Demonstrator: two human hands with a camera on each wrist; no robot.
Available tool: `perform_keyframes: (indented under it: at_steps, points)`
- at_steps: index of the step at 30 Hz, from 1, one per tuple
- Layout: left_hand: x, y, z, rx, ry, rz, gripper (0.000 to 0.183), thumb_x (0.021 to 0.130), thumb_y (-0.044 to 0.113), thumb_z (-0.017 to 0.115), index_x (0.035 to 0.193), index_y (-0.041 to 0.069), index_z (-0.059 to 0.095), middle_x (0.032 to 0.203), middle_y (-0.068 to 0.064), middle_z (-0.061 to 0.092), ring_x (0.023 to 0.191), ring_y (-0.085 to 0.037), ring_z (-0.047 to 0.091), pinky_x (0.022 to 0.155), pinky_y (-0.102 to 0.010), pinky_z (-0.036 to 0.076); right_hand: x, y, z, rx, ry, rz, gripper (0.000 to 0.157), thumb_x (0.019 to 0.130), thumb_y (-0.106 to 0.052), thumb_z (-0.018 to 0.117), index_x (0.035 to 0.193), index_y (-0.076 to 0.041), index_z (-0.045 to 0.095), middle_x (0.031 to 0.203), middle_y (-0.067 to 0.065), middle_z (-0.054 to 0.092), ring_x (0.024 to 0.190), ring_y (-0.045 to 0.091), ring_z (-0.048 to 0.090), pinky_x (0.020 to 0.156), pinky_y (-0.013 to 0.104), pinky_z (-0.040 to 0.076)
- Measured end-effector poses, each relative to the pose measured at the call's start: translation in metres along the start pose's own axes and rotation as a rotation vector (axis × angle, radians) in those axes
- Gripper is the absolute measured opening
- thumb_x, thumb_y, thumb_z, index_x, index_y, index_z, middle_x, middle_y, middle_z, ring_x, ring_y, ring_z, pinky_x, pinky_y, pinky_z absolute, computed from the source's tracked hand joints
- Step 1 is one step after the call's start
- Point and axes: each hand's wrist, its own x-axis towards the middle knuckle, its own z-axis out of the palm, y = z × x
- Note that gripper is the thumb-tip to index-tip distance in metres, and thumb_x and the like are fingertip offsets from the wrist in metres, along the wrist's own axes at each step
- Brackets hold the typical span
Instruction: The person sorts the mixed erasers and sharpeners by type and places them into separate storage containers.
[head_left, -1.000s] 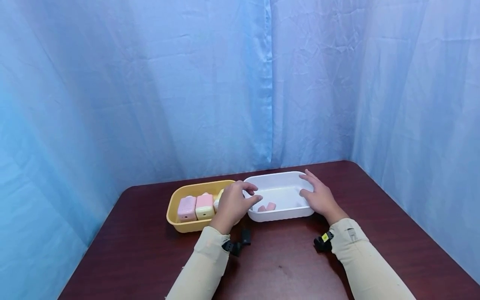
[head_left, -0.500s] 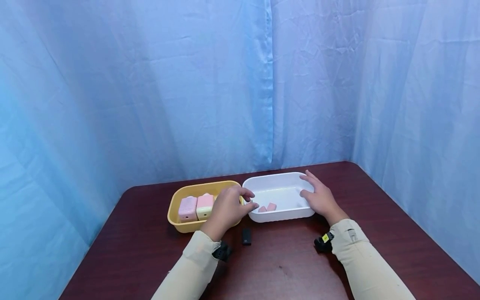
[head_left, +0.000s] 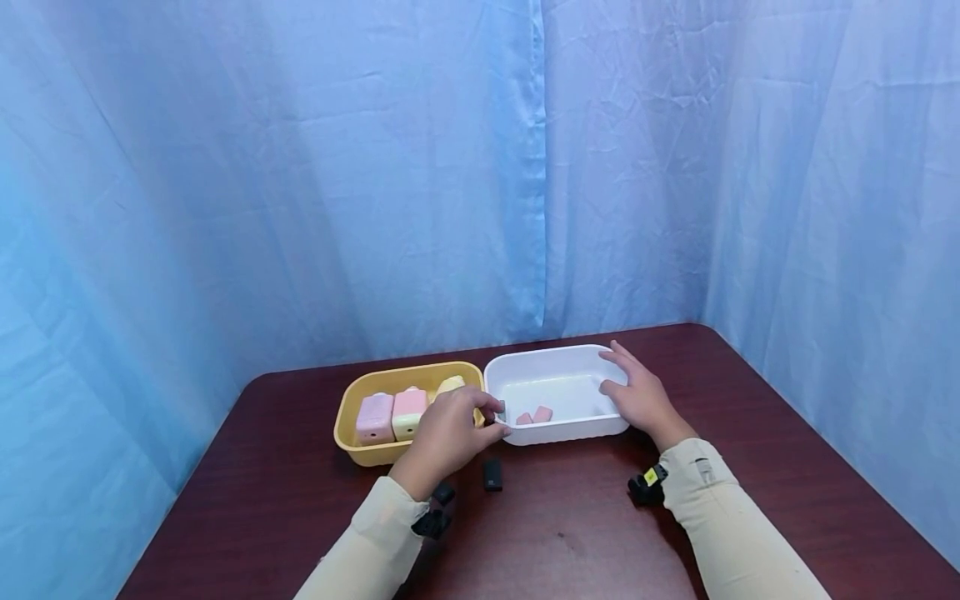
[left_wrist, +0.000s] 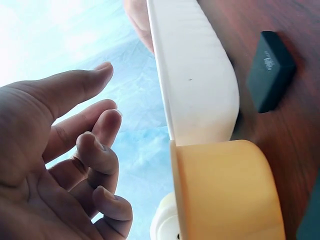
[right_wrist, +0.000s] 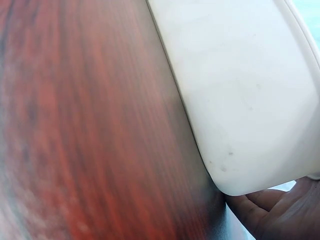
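Note:
My left hand (head_left: 447,427) hovers by the near corner where the yellow tray (head_left: 347,442) and white tray (head_left: 570,428) meet. In the left wrist view its fingers (left_wrist: 100,150) are loosely bent, the thumb apart from them, with nothing held. My right hand (head_left: 643,398) grips the white tray's right end, thumb over the rim; its other fingers are partly hidden. Two pink pieces (head_left: 542,414) lie in the white tray, with a small greyish thing (head_left: 502,408) at its left end. The yellow tray holds a lilac block (head_left: 374,418), a pink-and-cream block (head_left: 409,413) and a pale yellow one (head_left: 451,384), partly hidden.
A small black box (head_left: 492,475) with pale print lies on the dark red table (head_left: 558,533) in front of the trays. Another dark object (left_wrist: 311,212) shows at the left wrist view's edge. Blue curtains (head_left: 420,183) hang behind and beside the table.
My left hand has shifted left and toward me, lower beside the trays, uncovering the black box and part of the pale yellow block. My right hand stays on the white tray.

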Motion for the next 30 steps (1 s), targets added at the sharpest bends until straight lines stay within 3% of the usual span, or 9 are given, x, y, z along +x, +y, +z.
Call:
perform_keyframes:
  at_steps: [7,10,20,30]
  points:
    - [-0.009,-0.008,0.004,-0.011,-0.011,0.033,0.022,0.085,0.033,0.086,0.100,0.017,0.082,0.092,0.005,0.070,0.083,-0.016,0.063,0.070,-0.027,0.050,-0.001,-0.001,-0.001,-0.005,0.002,-0.007,0.060,0.097,-0.016,0.058,0.156,-0.010,0.046,0.173,0.007,0.020,0.157,0.041,0.020,0.120,0.067,0.023]
    - [-0.011,-0.010,0.004,0.008,-0.010,0.044,0.022,0.084,0.033,0.087,0.099,0.018,0.082,0.089,0.006,0.070,0.080,-0.013,0.062,0.069,-0.026,0.049,-0.001,-0.002,-0.001,-0.005,0.003,-0.007,0.060,0.097,-0.016,0.058,0.156,-0.010,0.046,0.173,0.008,0.021,0.157,0.041,0.021,0.120,0.067,0.024]
    - [-0.020,-0.017,0.010,0.016,-0.084,0.005,0.028,0.083,0.039,0.087,0.103,0.020,0.081,0.089,0.005,0.070,0.073,-0.005,0.056,0.065,-0.025,0.047,-0.003,-0.001,0.000,-0.017,0.007,-0.015,0.060,0.097,-0.016,0.057,0.156,-0.009,0.046,0.173,0.009,0.021,0.157,0.041,0.021,0.120,0.066,0.024]
    - [-0.025,-0.022,0.019,-0.078,-0.162,0.047,0.035,0.083,0.031,0.088,0.109,0.008,0.079,0.069,0.012,0.062,0.062,-0.003,0.055,0.061,-0.023,0.048,-0.004,-0.005,-0.001,-0.020,0.013,-0.028,0.059,0.097,-0.016,0.056,0.155,-0.008,0.047,0.173,0.010,0.022,0.157,0.041,0.021,0.120,0.065,0.026]
